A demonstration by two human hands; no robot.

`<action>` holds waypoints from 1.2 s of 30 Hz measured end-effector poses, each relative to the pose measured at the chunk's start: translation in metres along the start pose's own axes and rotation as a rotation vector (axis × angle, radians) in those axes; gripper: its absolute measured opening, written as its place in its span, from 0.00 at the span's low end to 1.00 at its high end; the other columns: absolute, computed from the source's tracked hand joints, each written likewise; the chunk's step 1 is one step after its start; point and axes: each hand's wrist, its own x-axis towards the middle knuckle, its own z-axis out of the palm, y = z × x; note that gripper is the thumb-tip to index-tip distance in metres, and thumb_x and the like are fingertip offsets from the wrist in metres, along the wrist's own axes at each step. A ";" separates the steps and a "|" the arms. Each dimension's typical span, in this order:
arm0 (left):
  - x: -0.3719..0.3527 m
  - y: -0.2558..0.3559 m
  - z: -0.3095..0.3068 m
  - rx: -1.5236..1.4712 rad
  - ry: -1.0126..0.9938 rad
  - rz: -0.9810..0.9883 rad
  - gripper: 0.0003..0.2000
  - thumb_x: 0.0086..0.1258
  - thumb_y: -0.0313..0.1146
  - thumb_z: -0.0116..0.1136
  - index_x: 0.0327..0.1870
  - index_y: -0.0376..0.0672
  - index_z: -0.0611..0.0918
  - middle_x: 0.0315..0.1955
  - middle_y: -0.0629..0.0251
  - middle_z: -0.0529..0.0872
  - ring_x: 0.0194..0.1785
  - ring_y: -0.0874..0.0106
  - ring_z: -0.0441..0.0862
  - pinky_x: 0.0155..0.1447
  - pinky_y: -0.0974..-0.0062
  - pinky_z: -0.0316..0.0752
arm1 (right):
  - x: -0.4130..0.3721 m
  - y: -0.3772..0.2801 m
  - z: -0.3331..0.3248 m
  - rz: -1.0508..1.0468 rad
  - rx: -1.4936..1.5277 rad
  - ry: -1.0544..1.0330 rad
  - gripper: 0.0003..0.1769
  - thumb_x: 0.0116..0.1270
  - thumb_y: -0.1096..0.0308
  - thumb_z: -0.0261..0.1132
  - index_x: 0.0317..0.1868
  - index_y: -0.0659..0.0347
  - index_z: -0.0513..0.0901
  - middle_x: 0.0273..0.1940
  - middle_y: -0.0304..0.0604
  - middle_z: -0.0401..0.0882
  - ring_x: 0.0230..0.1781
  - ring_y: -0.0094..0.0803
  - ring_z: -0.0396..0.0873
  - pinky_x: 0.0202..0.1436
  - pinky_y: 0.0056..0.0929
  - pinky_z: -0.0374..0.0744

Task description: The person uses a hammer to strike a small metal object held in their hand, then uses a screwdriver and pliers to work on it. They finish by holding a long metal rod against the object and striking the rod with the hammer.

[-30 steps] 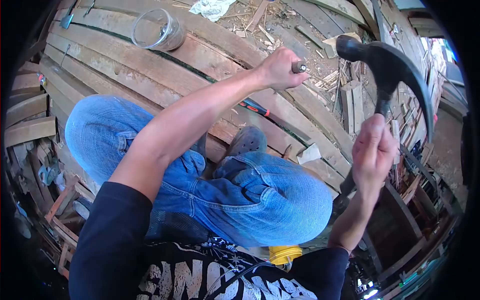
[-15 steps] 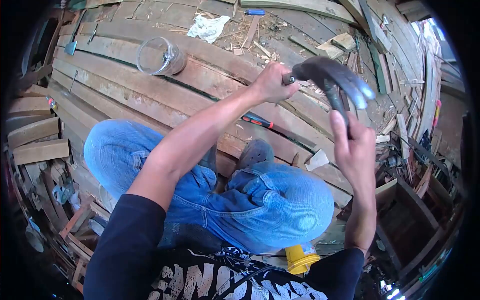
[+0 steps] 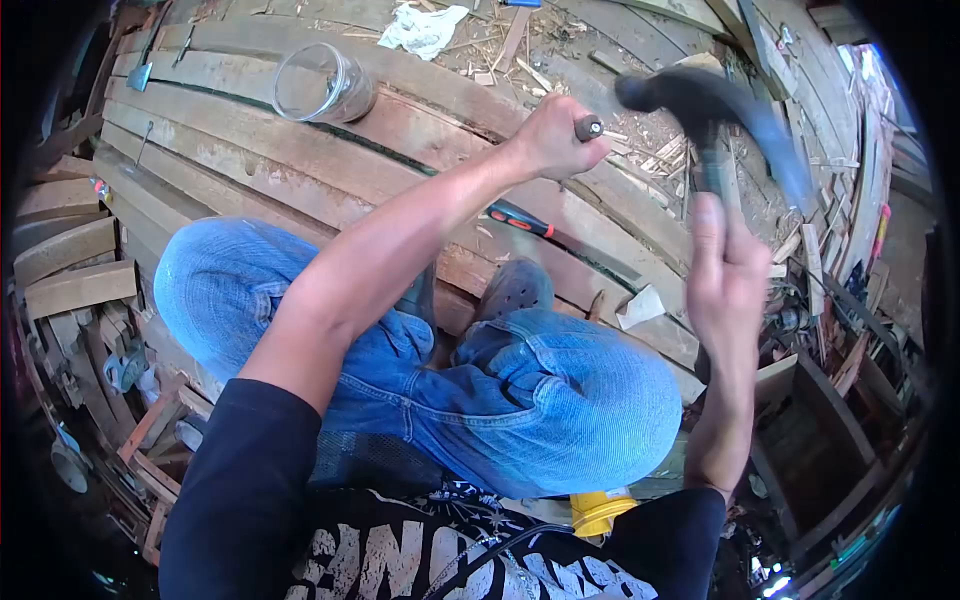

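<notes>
My left hand [image 3: 562, 138] is closed round a dark rod-like tool [image 3: 588, 128], its round end showing above the fist; the rest is hidden by my hand. My right hand [image 3: 728, 275] grips the handle of a claw hammer [image 3: 705, 105], smeared by motion. The hammer head is to the right of the tool's end, apart from it. Below my left hand, a tool with a black and orange handle [image 3: 520, 219] lies on the wooden boards [image 3: 340, 165]. A clear round jar [image 3: 322, 84] stands on the boards to the left.
A white cloth [image 3: 422, 30] and wood shavings [image 3: 655, 150] lie at the top. A scrap of white paper [image 3: 642, 307] is near my right knee. A yellow container [image 3: 600, 510] is beside my lap. An open wooden box [image 3: 815, 440] stands at the lower right.
The hammer and my right hand have moved right, leaving a gap between the hammer head and the tool's end. My left hand keeps its hold. The view has shifted slightly.
</notes>
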 end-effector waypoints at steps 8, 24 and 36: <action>0.001 -0.003 0.000 0.010 0.005 0.011 0.14 0.54 0.31 0.58 0.12 0.37 0.70 0.08 0.63 0.68 0.14 0.76 0.66 0.22 0.70 0.64 | -0.003 -0.009 -0.010 -0.007 0.147 0.058 0.20 0.76 0.60 0.55 0.27 0.64 0.77 0.15 0.29 0.62 0.17 0.14 0.57 0.19 0.24 0.56; 0.001 0.003 0.000 0.025 -0.009 0.070 0.13 0.54 0.29 0.58 0.13 0.38 0.69 0.07 0.66 0.66 0.14 0.78 0.65 0.21 0.72 0.62 | -0.004 -0.015 -0.017 -0.014 -0.072 0.044 0.21 0.76 0.61 0.54 0.27 0.68 0.77 0.16 0.33 0.66 0.18 0.19 0.60 0.21 0.29 0.58; -0.004 0.000 0.000 0.002 -0.011 0.042 0.13 0.56 0.29 0.56 0.13 0.37 0.70 0.07 0.68 0.66 0.15 0.79 0.64 0.22 0.73 0.63 | -0.016 -0.009 -0.009 0.055 0.065 0.070 0.17 0.73 0.61 0.59 0.32 0.67 0.81 0.12 0.37 0.67 0.17 0.16 0.67 0.18 0.26 0.64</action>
